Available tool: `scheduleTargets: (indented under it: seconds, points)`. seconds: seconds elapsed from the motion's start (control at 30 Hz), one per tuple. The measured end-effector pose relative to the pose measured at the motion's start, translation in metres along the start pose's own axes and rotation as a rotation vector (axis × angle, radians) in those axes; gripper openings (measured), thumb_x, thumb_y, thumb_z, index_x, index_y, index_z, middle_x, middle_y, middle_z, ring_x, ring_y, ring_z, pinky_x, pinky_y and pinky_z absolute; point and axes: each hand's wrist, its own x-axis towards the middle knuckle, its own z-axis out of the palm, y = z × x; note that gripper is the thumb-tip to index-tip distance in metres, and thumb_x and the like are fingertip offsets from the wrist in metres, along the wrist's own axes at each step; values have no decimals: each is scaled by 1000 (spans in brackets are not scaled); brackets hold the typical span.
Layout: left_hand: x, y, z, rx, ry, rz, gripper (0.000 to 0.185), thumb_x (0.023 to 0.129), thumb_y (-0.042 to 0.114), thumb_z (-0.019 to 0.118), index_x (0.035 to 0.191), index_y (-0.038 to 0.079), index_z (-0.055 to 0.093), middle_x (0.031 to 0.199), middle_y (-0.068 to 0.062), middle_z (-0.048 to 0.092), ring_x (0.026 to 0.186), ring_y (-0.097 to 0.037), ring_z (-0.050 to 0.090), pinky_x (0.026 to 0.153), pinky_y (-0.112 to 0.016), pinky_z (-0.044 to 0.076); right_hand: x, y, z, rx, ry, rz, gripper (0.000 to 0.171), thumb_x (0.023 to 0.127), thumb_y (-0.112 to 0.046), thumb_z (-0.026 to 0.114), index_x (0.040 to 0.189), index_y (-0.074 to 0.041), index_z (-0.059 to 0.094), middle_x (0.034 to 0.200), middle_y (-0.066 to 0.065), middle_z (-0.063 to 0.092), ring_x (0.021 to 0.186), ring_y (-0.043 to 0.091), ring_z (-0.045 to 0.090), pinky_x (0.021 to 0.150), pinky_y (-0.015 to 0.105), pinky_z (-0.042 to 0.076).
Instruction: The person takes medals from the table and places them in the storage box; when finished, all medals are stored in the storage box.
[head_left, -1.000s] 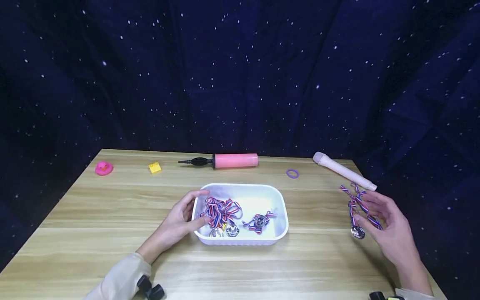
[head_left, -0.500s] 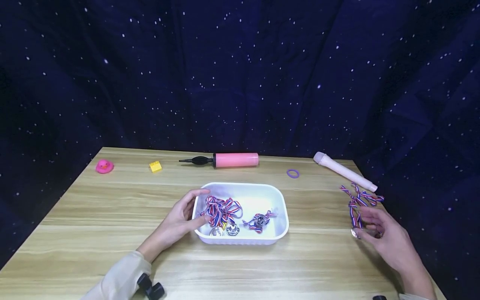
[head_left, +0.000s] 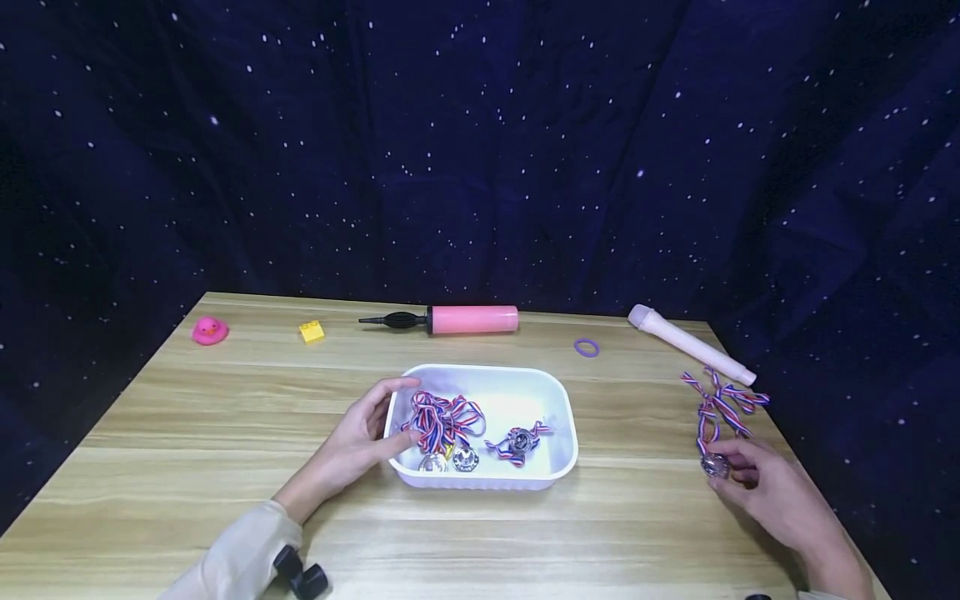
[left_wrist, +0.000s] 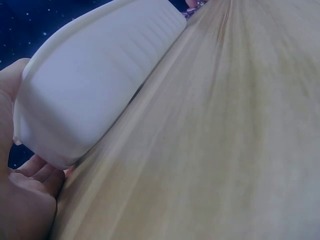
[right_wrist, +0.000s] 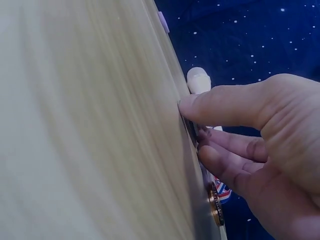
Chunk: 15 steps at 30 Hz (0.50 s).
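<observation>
My left hand (head_left: 348,446) grips the left end of a white plastic tub (head_left: 517,387), thumb over the rim. In the tub lie medals with red, white and blue ribbons (head_left: 438,421) bunched at the left, and one silver medal (head_left: 521,441) on its ribbon farther right. Toward the table's right edge my right hand (head_left: 776,496) pinches a silver medal (head_left: 715,465) between thumb and fingers. Its striped ribbon (head_left: 707,417) trails away across the table. In the right wrist view a copper-coloured medal (right_wrist: 216,206) shows below the fingers; the hand hides it in the head view.
Along the back of the wooden table (head_left: 247,433) stand a pink toy duck (head_left: 210,331), a yellow toy brick (head_left: 311,332), a pink hand pump (head_left: 472,320) and a purple ring (head_left: 587,347). A pale toy microphone (head_left: 690,343) lies back right, just beyond the ribbons.
My right hand has come nearer from the ribbon to the silver medal, and its thumb and fingers now pinch it. The left hand and the tub have stayed put.
</observation>
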Motion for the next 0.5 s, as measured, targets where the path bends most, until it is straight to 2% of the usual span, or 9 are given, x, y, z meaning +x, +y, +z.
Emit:
scheduleTargets:
  seconds: [0.13,0.17,0.33,0.5]
  points:
    - [0,0,-1,1,-1,-2,72,97,10,86,160,20,53,179,-9,35,169,-35,24,137,-49,18,-2,-3,3,-27,1,6,38,83,7,92,117,-8,80,110,8,76,87,-3,67,73,12,58]
    - [0,0,-1,2,-1,-2,72,97,10,85,160,19,53,179,-9,35,169,-35,24,137,-52,16,-2,-4,3,-31,7,3,38,83,8,91,116,-8,80,109,7,75,85,-3,68,72,11,58]
    - [-1,0,0,0,-1,0,72,97,10,86,161,19,53,179,-10,35,169,-35,23,137,-51,16,-2,-6,6,-12,18,-15,43,81,15,89,118,-4,79,107,8,75,82,4,68,71,11,56]
    - [0,1,0,-5,-3,2,72,97,10,86,161,19,53,178,-10,36,167,-34,29,136,-46,22,-1,-9,5,-1,9,-15,48,80,17,88,123,-4,79,108,8,70,80,0,63,67,14,56]
